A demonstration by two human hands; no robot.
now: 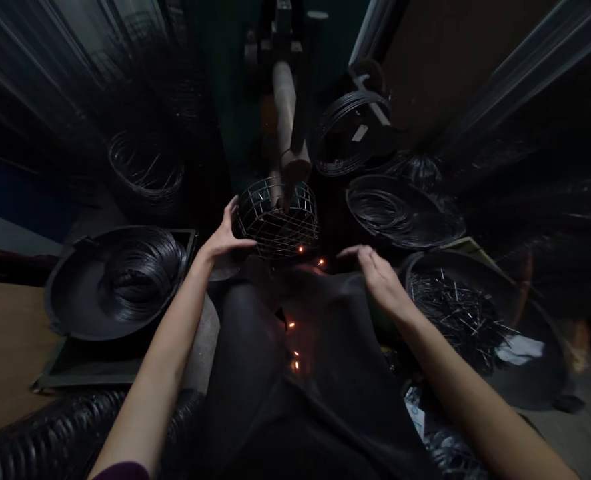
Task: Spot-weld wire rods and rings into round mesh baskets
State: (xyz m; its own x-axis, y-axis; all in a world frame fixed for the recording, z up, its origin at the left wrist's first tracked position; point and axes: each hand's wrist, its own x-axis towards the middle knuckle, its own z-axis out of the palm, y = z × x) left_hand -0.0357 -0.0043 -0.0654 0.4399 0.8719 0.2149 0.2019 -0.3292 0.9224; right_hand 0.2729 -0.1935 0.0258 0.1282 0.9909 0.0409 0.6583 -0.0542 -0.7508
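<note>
So the wire basket point(300, 227) is just above the center of the frame, with the lower part of a machine point(286, 100) reaching down into it. Left hand point(239, 223) is at the basket's left side, thumb and fingers spread in a C; honestly can't tell if that grip is actually clamped on the wire. Right hand point(378, 273) is right of center, well apart from the basket, grip loose and holding nothing. Orange sparks point(291, 325) are scattered below the basket, over a dark apron point(245, 347). Black pan point(75, 293) on the left has coiled wire point(148, 273) in it; the one lower right point(530, 387) has cut wire pieces point(455, 313) plus a white cloth point(519, 349).
</note>
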